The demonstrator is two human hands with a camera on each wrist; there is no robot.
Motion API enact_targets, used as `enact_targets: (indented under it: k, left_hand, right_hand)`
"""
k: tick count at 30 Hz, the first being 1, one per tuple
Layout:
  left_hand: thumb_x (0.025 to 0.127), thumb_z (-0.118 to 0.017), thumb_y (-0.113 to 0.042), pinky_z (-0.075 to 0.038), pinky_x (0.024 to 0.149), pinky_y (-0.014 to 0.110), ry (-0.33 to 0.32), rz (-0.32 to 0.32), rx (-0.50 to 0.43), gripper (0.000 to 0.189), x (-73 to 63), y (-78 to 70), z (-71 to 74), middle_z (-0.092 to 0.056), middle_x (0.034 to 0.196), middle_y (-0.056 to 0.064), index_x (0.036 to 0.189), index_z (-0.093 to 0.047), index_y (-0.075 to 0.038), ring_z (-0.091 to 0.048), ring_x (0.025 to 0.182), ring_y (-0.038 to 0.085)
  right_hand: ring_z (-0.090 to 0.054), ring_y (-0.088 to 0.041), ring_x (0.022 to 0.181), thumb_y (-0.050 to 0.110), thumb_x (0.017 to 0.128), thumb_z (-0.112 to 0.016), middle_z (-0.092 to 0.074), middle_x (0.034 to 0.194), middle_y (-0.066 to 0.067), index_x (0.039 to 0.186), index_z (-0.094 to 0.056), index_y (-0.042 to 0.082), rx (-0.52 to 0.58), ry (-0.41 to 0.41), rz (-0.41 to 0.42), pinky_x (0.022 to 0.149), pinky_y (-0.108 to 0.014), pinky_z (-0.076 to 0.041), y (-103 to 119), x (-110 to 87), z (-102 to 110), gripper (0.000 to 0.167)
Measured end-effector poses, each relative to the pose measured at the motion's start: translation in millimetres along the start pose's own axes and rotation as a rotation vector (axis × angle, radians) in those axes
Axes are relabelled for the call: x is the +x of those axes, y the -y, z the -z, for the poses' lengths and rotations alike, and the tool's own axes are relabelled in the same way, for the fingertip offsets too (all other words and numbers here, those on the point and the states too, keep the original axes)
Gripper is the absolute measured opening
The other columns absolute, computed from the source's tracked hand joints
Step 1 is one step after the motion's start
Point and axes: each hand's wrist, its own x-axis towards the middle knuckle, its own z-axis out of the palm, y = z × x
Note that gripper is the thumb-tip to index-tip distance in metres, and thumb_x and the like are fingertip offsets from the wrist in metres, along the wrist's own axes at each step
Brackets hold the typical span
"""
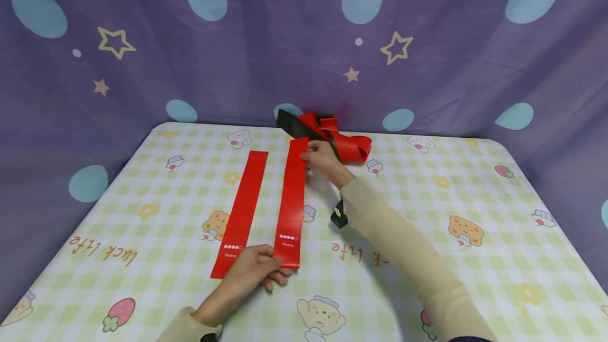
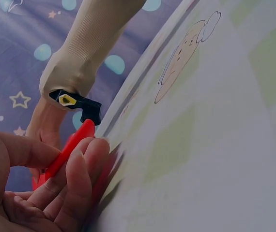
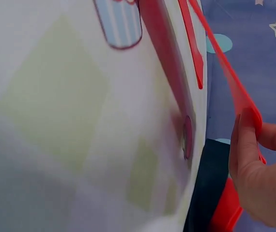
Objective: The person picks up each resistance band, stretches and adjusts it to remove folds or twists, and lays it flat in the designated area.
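A red resistance band [image 1: 291,199] marked "Heavy" is stretched lengthwise between both hands, lifted off the table. My left hand [image 1: 252,271] pinches its near end between thumb and fingers; the left wrist view shows the red edge [image 2: 70,147] in that pinch. At the far end my right hand [image 1: 325,158] pinches the band, and the right wrist view shows thumb and fingers on its folded end [image 3: 248,108]. Left of it, a second red "Heavy" band [image 1: 247,194] lies on the table, its near end partly behind my left hand.
Tangled red and black bands [image 1: 353,148] lie at the table's back edge, just beyond my right hand. A checked cloth with cartoon prints covers the table [image 1: 418,278]. A purple curtain [image 1: 285,51] hangs behind. Each wrist wears a dark mount, the right one [image 1: 339,215] hanging below the sleeve.
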Motion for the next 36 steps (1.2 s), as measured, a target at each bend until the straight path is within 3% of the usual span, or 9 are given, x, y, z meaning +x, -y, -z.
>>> enact_targets:
  k: [5, 8, 12, 17, 22, 27, 30, 34, 36]
  left_hand:
    - [0.094, -0.056, -0.012, -0.052, 0.055, 0.022, -0.011, 0.007, 0.005, 0.028, 0.8, 2.3, 3.2, -0.072, 0.095, 0.022, 0.107, -0.05, 0.011, -0.07, 0.068, 0.014]
    - [0.094, -0.055, -0.012, -0.052, 0.055, 0.023, -0.012, 0.007, 0.009, 0.028, 1.3, 3.1, 3.8, -0.071, 0.095, 0.023, 0.108, -0.05, 0.012, -0.07, 0.069, 0.016]
    - [0.095, -0.055, -0.013, -0.053, 0.054, 0.024, -0.023, 0.012, 0.025, 0.03, 1.1, 3.5, 6.2, -0.072, 0.095, 0.022, 0.11, -0.049, 0.013, -0.071, 0.07, 0.017]
    - [0.095, -0.053, -0.013, -0.053, 0.054, 0.024, -0.056, 0.025, 0.051, 0.03, -1.0, 3.2, 11.3, -0.072, 0.095, 0.022, 0.11, -0.05, 0.013, -0.071, 0.07, 0.019]
    - [0.096, -0.05, -0.013, -0.052, 0.054, 0.023, -0.092, 0.062, 0.053, 0.032, -4.6, 1.0, 14.1, -0.072, 0.095, 0.021, 0.112, -0.048, 0.014, -0.071, 0.07, 0.019]
    - [0.096, -0.049, -0.011, -0.052, 0.054, 0.022, -0.083, 0.095, 0.016, 0.029, -9.1, 0.4, 16.3, -0.073, 0.092, 0.018, 0.111, -0.048, 0.014, -0.071, 0.069, 0.015]
    - [0.095, -0.048, -0.01, -0.052, 0.054, 0.022, -0.072, 0.093, -0.002, 0.028, -11.0, 0.3, 17.5, -0.073, 0.091, 0.017, 0.11, -0.049, 0.014, -0.07, 0.068, 0.013]
    - [0.095, -0.047, -0.008, -0.052, 0.054, 0.022, -0.07, 0.075, -0.009, 0.027, -13.1, 0.4, 19.0, -0.073, 0.091, 0.019, 0.109, -0.049, 0.015, -0.07, 0.068, 0.012]
    - [0.095, -0.047, -0.007, -0.052, 0.054, 0.022, -0.075, 0.072, -0.013, 0.025, -13.9, 0.3, 19.5, -0.073, 0.091, 0.019, 0.108, -0.048, 0.014, -0.07, 0.067, 0.012]
  right_hand:
    - [-0.06, -0.028, 0.104, -0.001, 0.089, -0.057, -0.053, 0.128, -0.019, 0.137, -0.043, -0.004, -0.022, 0.0, -0.016, 0.094, -0.036, -0.051, -4, 7.8, -12, 0.05]
    - [-0.06, -0.023, 0.085, -0.001, 0.089, -0.058, -0.055, 0.121, -0.018, 0.135, -0.045, -0.004, -0.043, 0.003, -0.023, 0.079, -0.029, -0.053, -6, 12.2, -17, 0.048]
    - [-0.049, -0.017, 0.063, 0.0, 0.089, -0.057, -0.055, 0.107, -0.014, 0.134, -0.046, -0.002, -0.038, 0.018, -0.04, 0.062, -0.026, -0.044, -8, 18.0, -24, 0.046]
    - [-0.056, -0.018, 0.066, 0.001, 0.089, -0.057, -0.062, 0.113, -0.015, 0.128, -0.05, 0.0, -0.04, -0.004, -0.078, 0.059, -0.024, -0.045, -6, 23.8, -33, 0.04]
    - [-0.059, -0.017, 0.067, -0.001, 0.086, -0.058, -0.065, 0.105, -0.013, 0.12, -0.052, -0.001, -0.041, -0.025, -0.104, 0.06, -0.024, -0.048, -1, 21.3, -41, 0.035]
    - [-0.06, -0.017, 0.082, -0.002, 0.086, -0.06, -0.063, 0.112, -0.011, 0.12, -0.053, 0.0, -0.089, -0.015, -0.133, 0.078, -0.027, -0.054, -9, 30.3, -47, 0.035]
    - [-0.061, -0.019, 0.085, -0.002, 0.084, -0.063, -0.062, 0.112, -0.01, 0.117, -0.054, 0.001, -0.102, -0.001, -0.118, 0.078, -0.03, -0.055, -32, 61.4, -50, 0.035]
    - [-0.06, -0.02, 0.078, -0.004, 0.08, -0.066, -0.062, 0.105, -0.009, 0.112, -0.055, -0.001, -0.062, 0.047, -0.07, 0.069, -0.031, -0.055, -66, 110.8, -53, 0.034]
    - [-0.06, -0.021, 0.083, -0.004, 0.082, -0.064, -0.062, 0.11, -0.01, 0.116, -0.054, -0.001, -0.074, 0.058, -0.079, 0.076, -0.032, -0.056, -65, 113.0, -58, 0.036]
